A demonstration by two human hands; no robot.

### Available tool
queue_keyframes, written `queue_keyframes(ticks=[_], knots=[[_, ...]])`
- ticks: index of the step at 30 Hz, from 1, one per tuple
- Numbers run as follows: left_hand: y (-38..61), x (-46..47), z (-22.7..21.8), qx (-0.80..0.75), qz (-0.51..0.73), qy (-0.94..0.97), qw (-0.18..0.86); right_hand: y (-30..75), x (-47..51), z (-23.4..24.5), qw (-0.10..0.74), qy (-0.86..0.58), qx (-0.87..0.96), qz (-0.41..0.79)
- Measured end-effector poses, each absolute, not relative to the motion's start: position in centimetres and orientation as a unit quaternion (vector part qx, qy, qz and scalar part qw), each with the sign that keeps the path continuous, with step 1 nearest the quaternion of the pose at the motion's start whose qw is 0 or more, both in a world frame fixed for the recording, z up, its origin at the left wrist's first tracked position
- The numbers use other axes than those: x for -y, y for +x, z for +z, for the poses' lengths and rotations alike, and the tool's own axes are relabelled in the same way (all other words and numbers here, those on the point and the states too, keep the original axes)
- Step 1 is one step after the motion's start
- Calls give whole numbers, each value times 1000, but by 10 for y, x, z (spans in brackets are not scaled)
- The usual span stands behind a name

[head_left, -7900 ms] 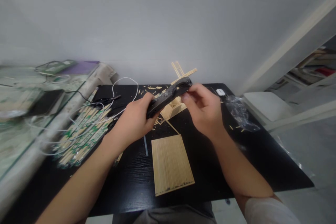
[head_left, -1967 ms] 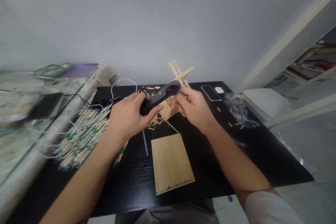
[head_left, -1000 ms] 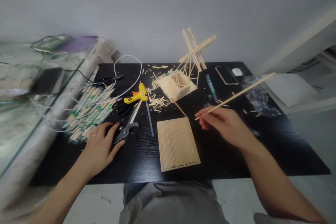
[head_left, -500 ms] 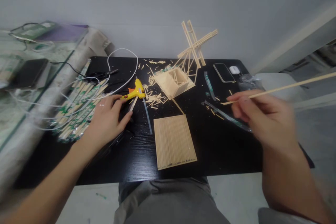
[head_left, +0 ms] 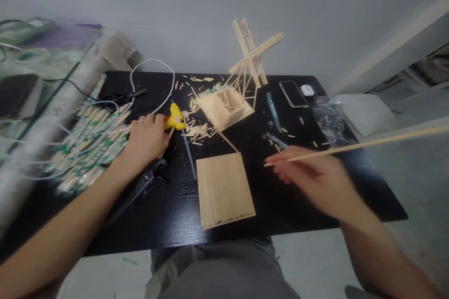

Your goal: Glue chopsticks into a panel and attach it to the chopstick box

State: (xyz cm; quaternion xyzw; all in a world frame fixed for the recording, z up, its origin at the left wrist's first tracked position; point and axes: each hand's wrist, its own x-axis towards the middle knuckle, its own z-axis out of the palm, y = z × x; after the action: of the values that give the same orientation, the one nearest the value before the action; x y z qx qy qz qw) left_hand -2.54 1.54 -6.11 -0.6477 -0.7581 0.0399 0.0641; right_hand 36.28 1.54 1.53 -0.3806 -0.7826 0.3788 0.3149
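My left hand (head_left: 149, 138) is wrapped round the handle of a yellow glue gun (head_left: 175, 117), which rests on the black table with a clear glue stick (head_left: 189, 153) trailing from it. In my right hand (head_left: 310, 175) a long thin wooden stick (head_left: 372, 145) is pinched, its near tip pointing left and its far end leaving the view. Between my hands lies a flat panel of wooden sticks (head_left: 226, 189) glued side by side. Behind it stands a stick windmill model (head_left: 229, 107) with crossed blades, tilted on a square base.
Bundles of wrapped sticks (head_left: 93, 149) and a white cable (head_left: 171, 72) occupy the left. Black pliers (head_left: 147, 177) lie below my left hand. Cut stick pieces (head_left: 198, 131) litter the middle. A phone (head_left: 293, 94), white earbud case (head_left: 307, 90) and plastic bag (head_left: 329, 119) are at right.
My right hand has moved left and inward with the stick, towards the panel. My left hand has closed round the glue gun's handle. The whole view has shifted slightly.
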Motion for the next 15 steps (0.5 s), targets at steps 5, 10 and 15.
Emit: queue_keyframes(ticks=[5,10,15], knots=[[-31,-23,-58,763,31,-644,46,300,-2,-36,226,-293,811,452],[-54,-7,-39,737,-86,-670,29,269,-4,-72,258,-283,811,442],[-72,21,-35,676,-194,-696,-145,262,-3,-80,284,-297,809,421]])
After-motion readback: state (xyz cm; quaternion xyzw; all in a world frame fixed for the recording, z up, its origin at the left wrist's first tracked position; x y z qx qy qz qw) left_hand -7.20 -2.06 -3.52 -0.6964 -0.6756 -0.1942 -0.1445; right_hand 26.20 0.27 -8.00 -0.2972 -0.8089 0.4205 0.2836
